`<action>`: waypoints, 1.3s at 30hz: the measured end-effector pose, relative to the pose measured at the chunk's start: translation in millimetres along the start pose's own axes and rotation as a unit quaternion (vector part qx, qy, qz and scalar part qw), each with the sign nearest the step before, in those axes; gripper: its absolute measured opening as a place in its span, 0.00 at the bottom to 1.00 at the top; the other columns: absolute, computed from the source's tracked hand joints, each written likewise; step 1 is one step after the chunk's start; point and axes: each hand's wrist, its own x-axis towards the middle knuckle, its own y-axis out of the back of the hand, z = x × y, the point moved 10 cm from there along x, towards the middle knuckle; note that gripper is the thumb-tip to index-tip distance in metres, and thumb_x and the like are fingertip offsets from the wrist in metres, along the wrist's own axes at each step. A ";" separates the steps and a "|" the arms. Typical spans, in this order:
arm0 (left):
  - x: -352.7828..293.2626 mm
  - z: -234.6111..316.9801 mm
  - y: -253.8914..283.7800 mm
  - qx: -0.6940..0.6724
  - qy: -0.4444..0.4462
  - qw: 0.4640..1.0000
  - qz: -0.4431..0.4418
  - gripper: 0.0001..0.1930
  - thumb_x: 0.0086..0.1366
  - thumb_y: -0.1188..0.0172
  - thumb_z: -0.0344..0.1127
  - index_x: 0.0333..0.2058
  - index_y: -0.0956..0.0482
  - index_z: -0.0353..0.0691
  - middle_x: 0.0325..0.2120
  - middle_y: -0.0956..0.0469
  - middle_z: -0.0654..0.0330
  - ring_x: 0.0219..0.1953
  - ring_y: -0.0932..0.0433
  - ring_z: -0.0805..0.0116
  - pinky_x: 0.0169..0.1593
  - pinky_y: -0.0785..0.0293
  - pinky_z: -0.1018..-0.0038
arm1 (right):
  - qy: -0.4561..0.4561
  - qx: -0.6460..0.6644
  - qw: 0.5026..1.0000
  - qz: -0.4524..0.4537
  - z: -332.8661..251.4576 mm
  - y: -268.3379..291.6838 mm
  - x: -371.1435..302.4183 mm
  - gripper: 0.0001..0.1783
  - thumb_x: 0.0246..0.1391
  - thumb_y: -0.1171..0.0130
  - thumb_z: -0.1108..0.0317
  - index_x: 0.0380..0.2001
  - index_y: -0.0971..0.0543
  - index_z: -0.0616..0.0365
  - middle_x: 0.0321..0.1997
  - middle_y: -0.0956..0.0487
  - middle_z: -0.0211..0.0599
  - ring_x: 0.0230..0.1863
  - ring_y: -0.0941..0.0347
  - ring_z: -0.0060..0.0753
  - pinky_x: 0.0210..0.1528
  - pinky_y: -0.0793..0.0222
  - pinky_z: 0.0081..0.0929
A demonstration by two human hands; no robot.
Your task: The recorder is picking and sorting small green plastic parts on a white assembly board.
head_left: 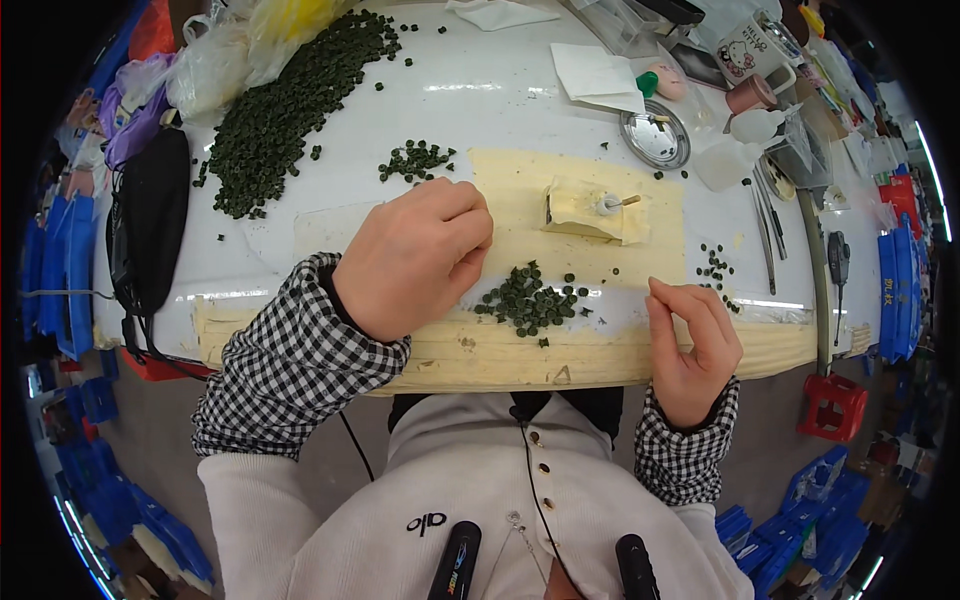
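My left hand (420, 255) is above the table's near edge, left of a small pile of dark green parts (530, 303). Its fingers are curled with the thumb against them; whatever they may hold is hidden. To the right of that pile my right hand (697, 350) has thumb and forefinger tips drawn close in a pinch; nothing between them can be made out. Between and beyond the hands stands a block wrapped in yellowish tape (580, 212), with a white nub and a thin peg on top. It rests on a yellowish sheet (510, 185).
A large heap of dark green parts (290, 125) covers the far left, with a smaller cluster (415, 160) nearer. Several loose pieces (714, 265) lie near tweezers (768, 240) at right. Beyond are a round metal dish (655, 135), a mug (745, 55) and plastic bags (215, 75).
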 end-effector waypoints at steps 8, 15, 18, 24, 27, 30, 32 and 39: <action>3.1 0.8 -1.9 -0.005 -0.005 1.000 0.000 0.09 0.51 0.38 0.20 0.32 0.23 0.35 0.28 0.24 0.56 0.30 0.24 0.59 0.34 0.26 0.71 | -0.159 0.362 0.915 -0.081 23.9 -33.5 -2.7 0.10 0.52 0.41 0.84 0.40 0.21 0.69 0.37 0.18 0.41 0.41 0.22 0.28 0.45 0.26 0.23; 8.1 5.0 7.3 -0.201 -0.007 0.979 0.016 0.11 0.57 0.38 0.20 0.40 0.20 0.33 0.30 0.20 0.56 0.31 0.22 0.68 0.35 0.25 0.75 | -0.233 0.494 0.829 -0.123 25.4 -51.3 -2.9 0.11 0.55 0.44 0.83 0.43 0.23 0.71 0.39 0.19 0.46 0.43 0.21 0.31 0.48 0.25 0.25; -5.6 -12.8 -22.1 -0.548 0.190 0.815 0.007 0.09 0.61 0.40 0.23 0.41 0.21 0.31 0.32 0.19 0.54 0.33 0.20 0.71 0.37 0.22 0.78 | -0.227 0.529 0.808 -0.126 20.1 -57.6 0.5 0.11 0.55 0.43 0.82 0.43 0.23 0.70 0.40 0.19 0.46 0.42 0.21 0.30 0.48 0.25 0.24; -11.0 -9.0 -44.0 -0.656 0.263 0.706 -0.039 0.09 0.64 0.42 0.25 0.43 0.23 0.31 0.36 0.19 0.51 0.37 0.18 0.69 0.42 0.20 0.76 | -0.210 0.510 0.825 -0.123 6.3 -70.5 6.4 0.10 0.53 0.40 0.82 0.40 0.23 0.68 0.39 0.19 0.43 0.42 0.21 0.27 0.48 0.26 0.23; -11.6 -9.5 -45.0 -0.672 0.261 0.693 -0.033 0.09 0.64 0.43 0.24 0.43 0.24 0.31 0.36 0.19 0.51 0.37 0.18 0.69 0.43 0.20 0.76 | -0.131 0.438 0.882 -0.114 -5.2 -64.8 15.5 0.10 0.52 0.39 0.82 0.39 0.22 0.68 0.38 0.19 0.40 0.42 0.22 0.26 0.47 0.26 0.22; -12.7 -8.2 -46.1 -0.688 0.270 0.673 -0.025 0.08 0.64 0.43 0.23 0.42 0.24 0.31 0.35 0.19 0.52 0.37 0.18 0.69 0.43 0.20 0.76 | -0.043 0.363 0.925 -0.101 -18.2 -58.2 25.3 0.10 0.49 0.37 0.82 0.37 0.20 0.65 0.36 0.20 0.38 0.37 0.24 0.26 0.42 0.28 0.21; -13.3 -7.9 -46.6 -0.692 0.269 0.670 -0.024 0.07 0.63 0.42 0.23 0.41 0.24 0.31 0.35 0.19 0.52 0.37 0.18 0.68 0.43 0.20 0.76 | -0.020 0.341 0.935 -0.096 -22.7 -56.9 27.1 0.10 0.48 0.36 0.81 0.36 0.20 0.64 0.35 0.21 0.38 0.36 0.25 0.26 0.40 0.29 0.21; -15.7 -8.8 -45.2 -0.677 0.248 0.693 -0.012 0.07 0.60 0.40 0.19 0.37 0.23 0.31 0.35 0.19 0.52 0.36 0.19 0.69 0.42 0.20 0.76 | -0.041 0.336 0.936 -0.094 -22.5 -58.6 26.8 0.09 0.47 0.36 0.81 0.34 0.19 0.63 0.33 0.22 0.36 0.35 0.25 0.25 0.40 0.30 0.21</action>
